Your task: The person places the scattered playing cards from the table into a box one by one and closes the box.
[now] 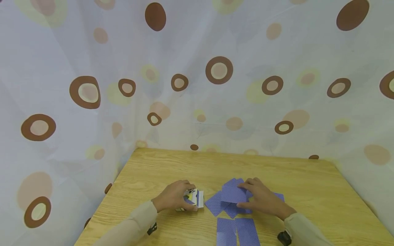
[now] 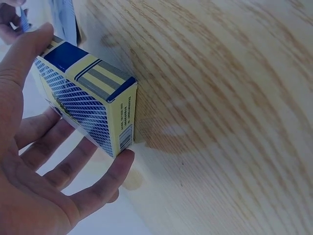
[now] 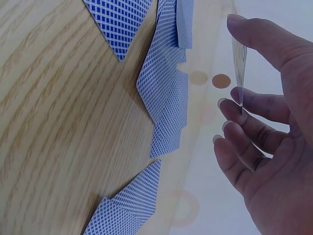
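My left hand [image 1: 174, 196] grips a playing-card box [image 2: 83, 100] between thumb and fingers. It is cream and blue, with a barcode on one narrow side. A white flap [image 1: 201, 199] sticks out at its right end in the head view. Over to the right, my right hand [image 1: 261, 197] pinches a playing card [image 1: 233, 194] by its edge; the right wrist view shows this card [image 3: 239, 61] nearly edge-on between thumb and fingertips. Beneath it, several blue-backed cards [image 1: 213, 204] overlap in a loose, fanned pile on the table, face down.
Nearer the front edge, two cards [image 1: 226, 233] lie side by side, face down. A wooden table [image 1: 172, 164] carries everything. Behind it and at its sides hangs a white curtain [image 1: 191, 44] with brown and yellow spots.
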Tool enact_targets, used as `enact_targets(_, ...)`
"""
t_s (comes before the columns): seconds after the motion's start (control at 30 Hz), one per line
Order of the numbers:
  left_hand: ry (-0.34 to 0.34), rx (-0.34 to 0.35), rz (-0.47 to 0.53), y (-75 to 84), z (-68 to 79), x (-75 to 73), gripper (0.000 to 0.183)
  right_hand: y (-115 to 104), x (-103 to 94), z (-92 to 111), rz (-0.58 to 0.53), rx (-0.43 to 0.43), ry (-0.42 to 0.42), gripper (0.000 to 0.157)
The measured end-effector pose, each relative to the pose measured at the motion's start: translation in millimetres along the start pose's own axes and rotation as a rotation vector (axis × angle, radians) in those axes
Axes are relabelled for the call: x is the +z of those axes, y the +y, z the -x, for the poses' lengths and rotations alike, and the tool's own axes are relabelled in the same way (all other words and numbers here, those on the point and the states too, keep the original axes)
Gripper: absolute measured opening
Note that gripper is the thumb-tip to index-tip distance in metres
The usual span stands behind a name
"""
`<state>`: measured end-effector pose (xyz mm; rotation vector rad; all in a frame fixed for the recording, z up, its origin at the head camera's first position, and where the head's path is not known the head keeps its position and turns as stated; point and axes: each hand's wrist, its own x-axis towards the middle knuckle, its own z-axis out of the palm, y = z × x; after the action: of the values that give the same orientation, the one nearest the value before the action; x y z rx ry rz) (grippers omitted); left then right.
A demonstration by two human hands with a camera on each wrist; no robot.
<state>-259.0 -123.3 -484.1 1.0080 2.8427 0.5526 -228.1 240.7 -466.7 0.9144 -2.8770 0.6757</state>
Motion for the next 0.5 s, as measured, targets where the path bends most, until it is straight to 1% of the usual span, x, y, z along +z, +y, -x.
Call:
enact_targets(0.13,0.002,0.016,-0.004,3.4,-4.3,1.4,0.081,0,-0.3,3,0.007,0.010,-0.004,0.069)
enact_targets(0.23,0.008,0.032,-0.012,4.9,-4.5,2.4,0.082,-2,-0.3,2,0.019,0.028,-0.011,0.068)
enact_targets(0.4,0.029,0.019,-0.010,4.0,2.6,2.1,0.080,-10,3.2,-7,-0.006,0.023,-0.038,0.070)
enact_targets(0.5,0.037,0.027,-0.003,3.2,1.3,3.5,0.080,-13,6.5,-12,-0.016,0.014,-0.053,0.071)
